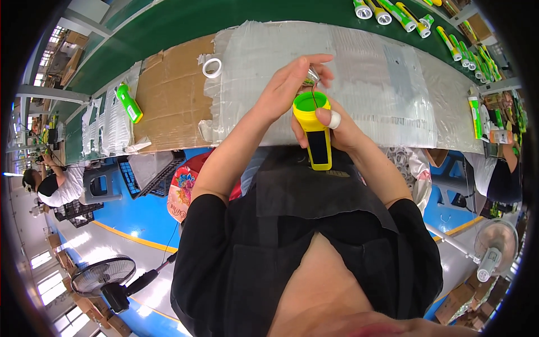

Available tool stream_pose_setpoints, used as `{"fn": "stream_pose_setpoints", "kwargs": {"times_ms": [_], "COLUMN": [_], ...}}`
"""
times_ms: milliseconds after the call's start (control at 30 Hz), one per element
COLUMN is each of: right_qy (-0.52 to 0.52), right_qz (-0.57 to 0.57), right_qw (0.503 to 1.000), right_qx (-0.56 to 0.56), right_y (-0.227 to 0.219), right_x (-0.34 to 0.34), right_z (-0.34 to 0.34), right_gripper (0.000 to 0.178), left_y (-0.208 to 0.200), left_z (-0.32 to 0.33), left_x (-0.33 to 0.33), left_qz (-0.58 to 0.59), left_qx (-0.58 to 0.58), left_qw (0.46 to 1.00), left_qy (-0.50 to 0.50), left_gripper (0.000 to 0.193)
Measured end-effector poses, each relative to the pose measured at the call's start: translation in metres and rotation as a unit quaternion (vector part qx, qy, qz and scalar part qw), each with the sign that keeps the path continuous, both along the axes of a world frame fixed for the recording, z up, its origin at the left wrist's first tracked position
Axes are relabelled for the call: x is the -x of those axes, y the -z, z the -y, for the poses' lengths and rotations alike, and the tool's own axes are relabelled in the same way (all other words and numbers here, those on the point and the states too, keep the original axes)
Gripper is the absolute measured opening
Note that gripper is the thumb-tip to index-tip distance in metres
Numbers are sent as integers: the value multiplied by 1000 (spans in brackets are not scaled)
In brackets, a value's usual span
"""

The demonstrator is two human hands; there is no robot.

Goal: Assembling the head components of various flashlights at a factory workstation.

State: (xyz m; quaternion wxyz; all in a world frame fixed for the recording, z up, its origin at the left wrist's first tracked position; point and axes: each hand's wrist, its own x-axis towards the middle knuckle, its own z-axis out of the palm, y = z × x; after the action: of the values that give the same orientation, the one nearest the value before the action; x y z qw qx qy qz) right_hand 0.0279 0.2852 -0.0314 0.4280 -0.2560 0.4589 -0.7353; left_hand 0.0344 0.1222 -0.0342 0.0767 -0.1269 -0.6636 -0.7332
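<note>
A yellow flashlight body [307, 117] with a green inner rim and a dark rectangular panel stands tilted over the near table edge. My right hand [340, 126] is wrapped round its upper part, with a white cover on the thumb. Just above the open mouth, my left hand [287, 84] holds a shiny flashlight reflector [310, 77], its fingers partly hiding it. Thin dark wires [314, 95] run from the reflector into the body. To the left of my left hand lies a white ring [212, 68].
Cardboard [174, 92] and clear plastic cover the table. A green flashlight [129, 104] lies at left. Several flashlights [407, 22] lie on the green surface at far right. Other people [62, 182] sit at both sides. Fans [106, 275] stand behind, left and right.
</note>
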Motion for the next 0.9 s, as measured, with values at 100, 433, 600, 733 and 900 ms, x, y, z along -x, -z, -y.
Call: {"fn": "stream_pose_setpoints", "kwargs": {"times_ms": [100,433,600,733,900], "right_qy": [6,112,198,262,257], "right_qz": [-3,19,82,72,32], "right_qw": [1000,993,977,962,965], "right_qx": [-24,-37,20,-23,-47], "right_y": [0,9,20,17,13], "right_x": [-1,-9,6,14,11], "right_z": [-14,-4,-19,-38,-47], "right_gripper": [62,46,39,35,49], "left_y": [-5,0,18,61,79], "left_z": [3,-1,-17,-8,2], "left_x": [-4,-16,3,37,51], "left_qz": [-1,-255,-190,-118,-131], "left_qx": [67,300,269,465,491], "left_qw": [998,919,938,852,845], "left_qy": [-21,-13,-113,-211,-169], "left_gripper": [54,29,42,48,50]}}
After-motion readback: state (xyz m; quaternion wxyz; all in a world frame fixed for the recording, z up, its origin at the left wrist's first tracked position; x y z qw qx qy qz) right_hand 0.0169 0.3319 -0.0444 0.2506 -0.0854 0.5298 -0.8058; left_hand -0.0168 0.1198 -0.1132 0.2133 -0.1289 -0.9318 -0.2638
